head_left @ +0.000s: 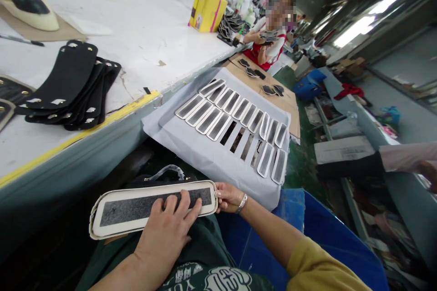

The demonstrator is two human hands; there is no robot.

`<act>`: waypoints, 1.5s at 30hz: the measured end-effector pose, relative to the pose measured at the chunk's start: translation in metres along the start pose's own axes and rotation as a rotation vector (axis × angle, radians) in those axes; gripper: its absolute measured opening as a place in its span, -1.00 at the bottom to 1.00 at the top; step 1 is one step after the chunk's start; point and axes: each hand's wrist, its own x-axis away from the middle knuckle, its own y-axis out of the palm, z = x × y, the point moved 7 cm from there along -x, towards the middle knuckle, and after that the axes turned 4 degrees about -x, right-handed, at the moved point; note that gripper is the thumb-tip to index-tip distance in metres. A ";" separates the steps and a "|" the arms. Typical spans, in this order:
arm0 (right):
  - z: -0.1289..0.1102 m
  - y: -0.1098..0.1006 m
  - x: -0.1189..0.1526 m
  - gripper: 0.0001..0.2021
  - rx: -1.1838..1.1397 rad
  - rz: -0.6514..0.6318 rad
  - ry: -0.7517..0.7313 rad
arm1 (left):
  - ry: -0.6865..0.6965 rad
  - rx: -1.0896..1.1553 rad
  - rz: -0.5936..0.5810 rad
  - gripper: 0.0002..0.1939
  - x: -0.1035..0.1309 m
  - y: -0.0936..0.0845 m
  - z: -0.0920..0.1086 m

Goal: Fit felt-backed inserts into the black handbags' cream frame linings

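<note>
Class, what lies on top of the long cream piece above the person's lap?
A dark strip runs along the cream piece, with the left hand across it; the right hand holds the piece's end. What the left hand covers cannot be seen.

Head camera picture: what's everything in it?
Long panel: one, cream and grey, bottom
Flat panels: over a dozen, white and grey, on grey sheet
Black pieces: several, black, stacked on white table
Box: one, yellow, table's far end
Cardboard: one, tan, beyond sheet
Blue plastic: count unclear, lower right
Co-worker: at least one, red and white, top
Clutter: uncountable, mixed, background
Bracelet: one, silver, right wrist
Left hand: one, bare, on panel
Right hand: one, bare, panel's end
</note>
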 end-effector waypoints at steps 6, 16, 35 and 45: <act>0.004 -0.001 -0.004 -0.49 -0.015 -0.019 0.015 | 0.005 0.036 0.026 -0.28 0.002 0.002 -0.003; -0.006 0.003 0.012 -0.50 0.125 0.194 0.040 | 0.023 0.047 0.061 -0.28 0.001 0.003 -0.006; -0.033 0.022 0.022 -0.55 0.497 0.316 0.258 | 0.076 0.082 0.040 -0.28 -0.001 0.009 -0.004; -0.026 0.021 0.029 -0.50 0.316 0.250 0.026 | 0.057 0.022 0.008 -0.28 0.003 -0.006 -0.005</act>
